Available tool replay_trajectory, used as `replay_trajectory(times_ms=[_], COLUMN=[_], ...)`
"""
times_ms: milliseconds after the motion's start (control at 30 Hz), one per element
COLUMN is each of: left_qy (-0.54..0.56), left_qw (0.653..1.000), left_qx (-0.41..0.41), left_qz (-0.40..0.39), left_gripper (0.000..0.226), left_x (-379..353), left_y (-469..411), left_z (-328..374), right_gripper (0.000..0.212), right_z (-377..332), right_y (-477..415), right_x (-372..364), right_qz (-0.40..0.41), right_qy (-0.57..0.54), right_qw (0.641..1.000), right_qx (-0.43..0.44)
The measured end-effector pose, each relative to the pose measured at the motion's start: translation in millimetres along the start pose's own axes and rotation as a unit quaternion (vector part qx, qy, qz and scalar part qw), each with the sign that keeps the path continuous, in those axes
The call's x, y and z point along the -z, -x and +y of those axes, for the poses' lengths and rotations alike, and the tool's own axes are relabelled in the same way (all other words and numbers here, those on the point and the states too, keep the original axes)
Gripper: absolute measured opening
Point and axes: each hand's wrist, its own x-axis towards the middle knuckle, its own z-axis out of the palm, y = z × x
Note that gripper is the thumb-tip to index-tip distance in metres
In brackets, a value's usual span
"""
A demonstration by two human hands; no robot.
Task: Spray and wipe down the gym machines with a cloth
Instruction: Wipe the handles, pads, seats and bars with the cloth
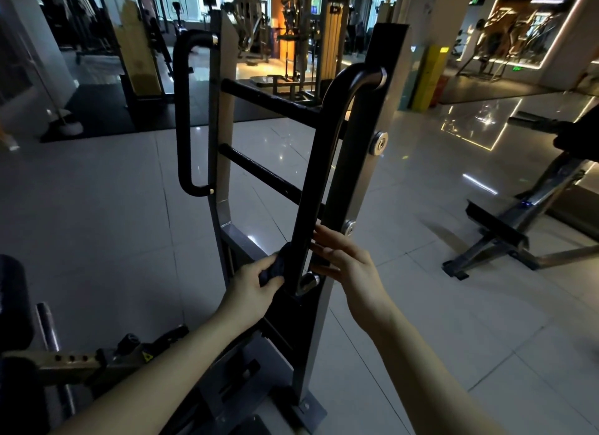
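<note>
Head view, dim light. Subject: grey steel gym machine frame (356,175) with two flat uprights joined by two black padded crossbars (259,172), standing on a pale glossy tiled floor (97,207). Each upright carries a long black curved tubular handle: one on the far-left upright (181,110), one on the near-right upright (321,162). The left hand (252,282) holds a dark blue crumpled cloth (275,267); grip closed round the cloth, fingers curled over it and thumb on top. The cloth is pressed against the left side of the near-right handle at its lower end, just above the chrome fitting (308,280) where the handle meets the upright. The right hand (343,256) is on the other side of the same handle, grip wide, fingers fairly straight and holding nothing. Its fingertips (319,232) lie at the edge of the handle and upright, just below a round silver bolt head (349,227); contact looks likely, but the dark surfaces make it hard to confirm. A second, larger bolt head (380,142) sits higher on the same upright. Lower left: a black cushioned pad (13,305) and a tan perforated adjustment bar (64,361). Right side: a dark inclined bench frame (505,227) on the floor, well apart from the hands. Background: further machines and a lit mirror wall, detail indistinct.
</note>
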Motion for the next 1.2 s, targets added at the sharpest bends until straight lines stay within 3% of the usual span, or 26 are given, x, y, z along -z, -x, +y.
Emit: replay_trajectory(times_ms=[200,300,433,500,600,733,833,1000,1100,1200], left_qy=[-0.022,-0.053,-0.079,-0.094,-0.147,-0.129,-0.116,-0.084,-0.094,-0.083], left_qw=[0.996,0.993,0.975,0.968,0.966,0.982,0.992,0.996,0.995,0.996], left_qx=[-0.064,-0.097,-0.033,-0.022,-0.012,0.008,0.003,-0.016,-0.024,-0.039], left_qz=[0.061,-0.044,-0.203,-0.232,-0.214,-0.138,-0.048,-0.023,-0.014,-0.015], left_gripper=[0.047,0.069,0.104,0.101,0.086,0.063,0.043,0.031,0.034,0.044], left_x=[20,25,33,38,46,56,61,60,58,54], left_y=[18,27,13,9,4,0,-6,-18,-22,-26], left_z=[40,61,68,67,63,68,76,88,93,100], right_gripper=[0.033,0.037,0.042,0.034,0.024,0.022,0.030,0.042,0.032,0.024], right_z=[10,16,24,29,31,17,3,29,50,77], right_y=[14,33,40,38,32,16,-7,-16,-15,-9], right_x=[2,-4,-2,0,-1,-1,-16,-48,-41,-36], right_qz=[0.015,-0.038,-0.042,-0.022,0.002,0.108,0.170,0.192,0.200,0.150], right_qy=[-0.021,-0.051,-0.134,-0.163,-0.213,-0.251,-0.177,0.039,0.081,0.159], right_qw=[1.000,0.998,0.989,0.983,0.969,0.960,0.969,0.971,0.969,0.974], right_qx=[-0.009,-0.013,-0.047,-0.086,-0.124,-0.057,0.012,0.133,0.125,0.057])
